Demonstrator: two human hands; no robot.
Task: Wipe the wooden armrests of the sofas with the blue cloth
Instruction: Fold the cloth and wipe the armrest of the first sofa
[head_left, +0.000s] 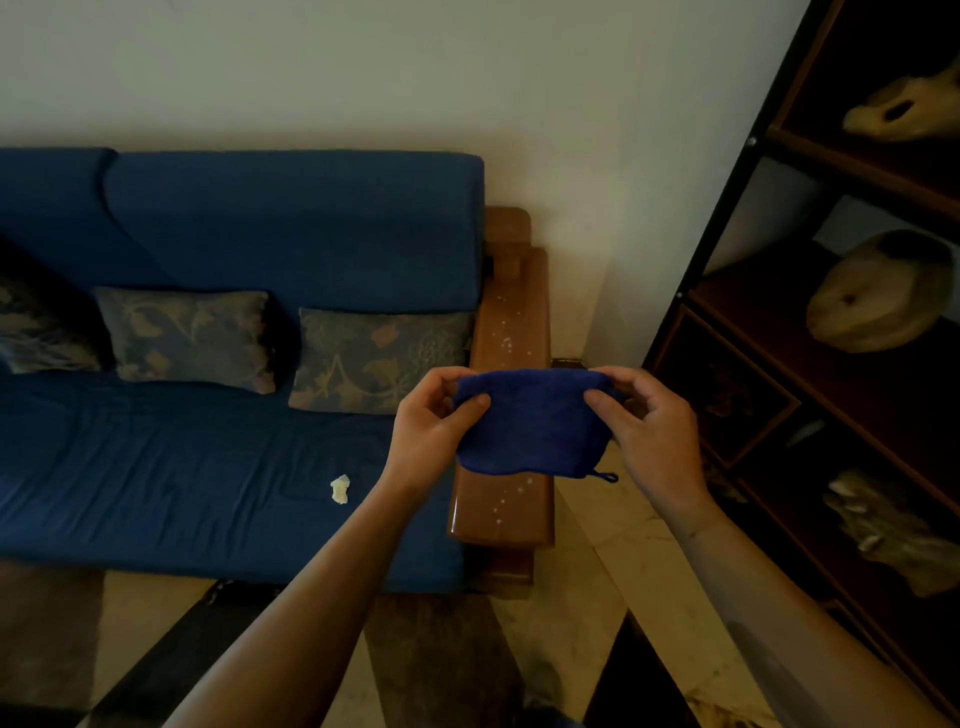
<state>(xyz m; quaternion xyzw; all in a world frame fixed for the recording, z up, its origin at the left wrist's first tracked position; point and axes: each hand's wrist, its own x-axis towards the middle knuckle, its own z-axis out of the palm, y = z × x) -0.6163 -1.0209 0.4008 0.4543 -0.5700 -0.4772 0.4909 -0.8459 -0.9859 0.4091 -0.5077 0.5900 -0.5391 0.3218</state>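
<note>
**Cloth stretched and ready, right over the armrest**

Both hands are up in front of the person. The left hand (434, 415) pinches the left top corner of the blue cloth (532, 423), thumb on the near face, fingers curled behind. The right hand (647, 421) does the same at the right top corner. The cloth hangs between them as a folded pad, held taut along its top edge, with a little hanging loop dangling at its lower right corner.

Now the relation that matters: the wooden armrest (511, 332) lies directly beyond and below the cloth, running lengthwise away from the person toward the wall. Its long axis points front to back, while the cloth is held crosswise to it. White specks dot the wood both above and below the cloth's outline, so by the look of it this armrest is not wiped yet. Whether the cloth touches the wood cannot be told from here; it looks held clear above it.

The sofa (234, 457) sits to the left, with patterned cushions (379, 358) against its back and a small pale scrap (340, 489) on the seat. A dark shelf unit (779, 332) stands close on the right.

Both hands sit about equally near the armrest. My call: lower the cloth flat, then stroke along the length.
</note>
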